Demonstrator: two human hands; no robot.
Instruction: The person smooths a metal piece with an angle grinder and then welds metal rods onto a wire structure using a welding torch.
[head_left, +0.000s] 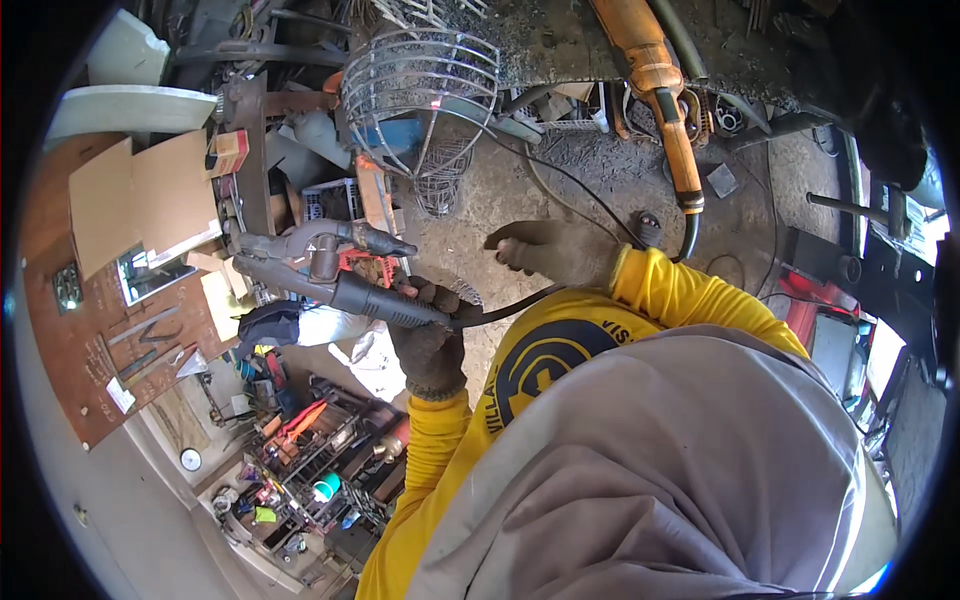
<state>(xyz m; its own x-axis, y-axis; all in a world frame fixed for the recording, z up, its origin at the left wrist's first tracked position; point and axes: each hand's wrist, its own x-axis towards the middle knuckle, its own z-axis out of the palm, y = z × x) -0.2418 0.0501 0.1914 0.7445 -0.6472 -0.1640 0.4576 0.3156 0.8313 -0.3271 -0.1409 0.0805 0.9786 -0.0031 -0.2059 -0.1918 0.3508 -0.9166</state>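
My left hand (428,345), in a dark work glove, wraps round the ribbed handle of a grey welding electrode holder (340,285). Its jaw end points left, and a black cable (515,303) runs from the handle toward my body. No rod can be made out in the jaws. My right hand (560,250), also gloved, hovers before my chest with its fingers loosely bent and nothing visible in them. Beyond the hands stands a rounded cage of welded metal bars (420,95), with a small bright pinkish spot on one bar.
An orange angle grinder (660,95) hangs over the bench edge at the upper right, its cord dropping near my right arm. Cables cross the concrete floor (590,180). A brown board with cardboard (130,200) lies left; a cluttered tool rack (310,470) stands lower left.
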